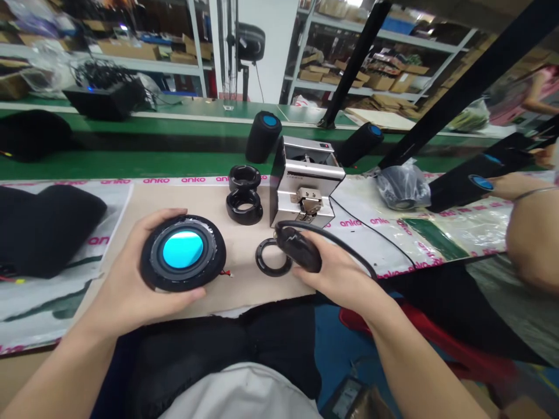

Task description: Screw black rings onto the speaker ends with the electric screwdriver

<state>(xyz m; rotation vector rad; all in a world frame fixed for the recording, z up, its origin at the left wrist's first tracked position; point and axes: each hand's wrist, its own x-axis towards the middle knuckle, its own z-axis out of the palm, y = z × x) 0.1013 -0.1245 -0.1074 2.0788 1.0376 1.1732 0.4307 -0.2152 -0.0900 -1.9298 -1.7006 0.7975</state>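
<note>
My left hand (148,285) is wrapped round a black cylindrical speaker (183,252), whose end with a shiny blue disc faces up. Red wires stick out at its right side. In my right hand (336,270) is a black handheld tool (299,249) with a thick black cable. Just left of and below that tool, a flat black ring (264,266) lies on the cardboard sheet (209,203). Two thicker black rings (244,206) sit one behind the other, beyond the speaker. A silver machine (308,180) stands to their right.
Black speakers (263,137) stand or lean behind the machine. Black fabric pieces (48,227) lie at the left. A bagged item (402,185) rests at the right, near another person's hand (509,185) touching a speaker. A slanted black post (454,93) rises at the back right.
</note>
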